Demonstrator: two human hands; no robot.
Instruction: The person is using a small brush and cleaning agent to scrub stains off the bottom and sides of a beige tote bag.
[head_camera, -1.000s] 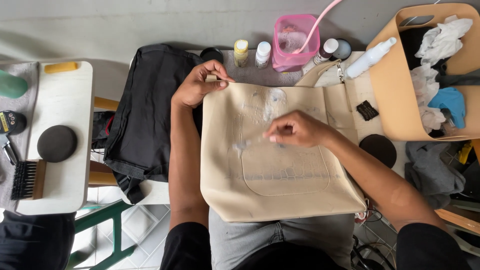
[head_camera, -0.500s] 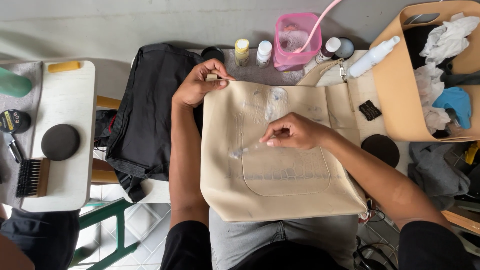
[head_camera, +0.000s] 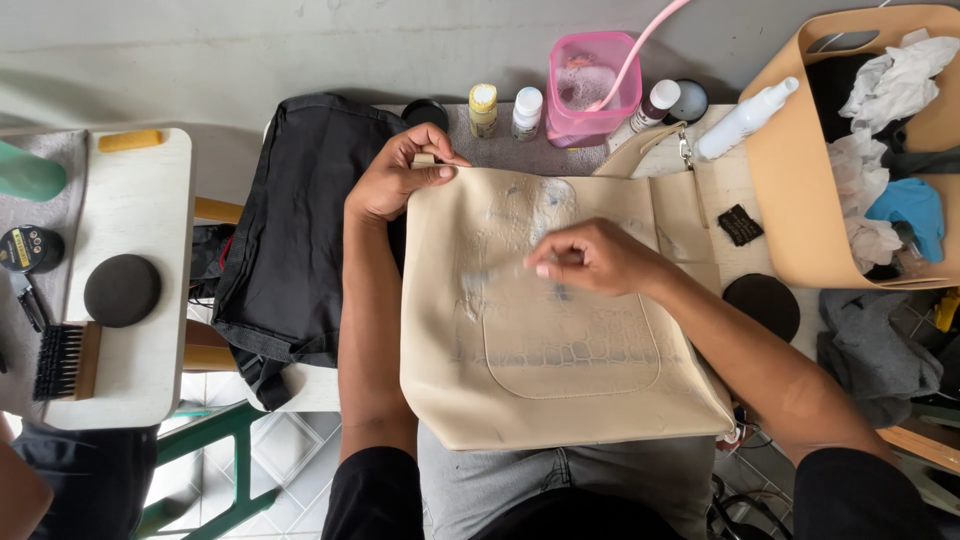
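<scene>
We begin with the beige bag (head_camera: 560, 370), which fills the middle of the frame, lying flat across our lap and the worktop (head_camera: 720, 185) edge, its embossed panel facing up and pale foam smeared over the upper half. To its left a black bag (head_camera: 290, 230) hangs folded over the worktop corner, out of the way. At the upper right a tan basket (head_camera: 800, 190) holds crumpled rags, close enough to reach. Our left hand (head_camera: 400, 180) has its grip pinched on the bag's top edge at centre left of the frame, seemingly to keep the surface taut. Our right hand (head_camera: 595, 258) hovers over the foamy patch, fingers pressed together around a small blurred brush (head_camera: 500, 272); its shape is hard to make out. Along the top stand a pink tub (head_camera: 590, 90) of suds, a white spray bottle (head_camera: 745, 120) and two small bottles (head_camera: 505, 110). At far left a side table (head_camera: 140, 290) carries a wooden brush (head_camera: 65, 360) and a round dark pad (head_camera: 122, 290).
</scene>
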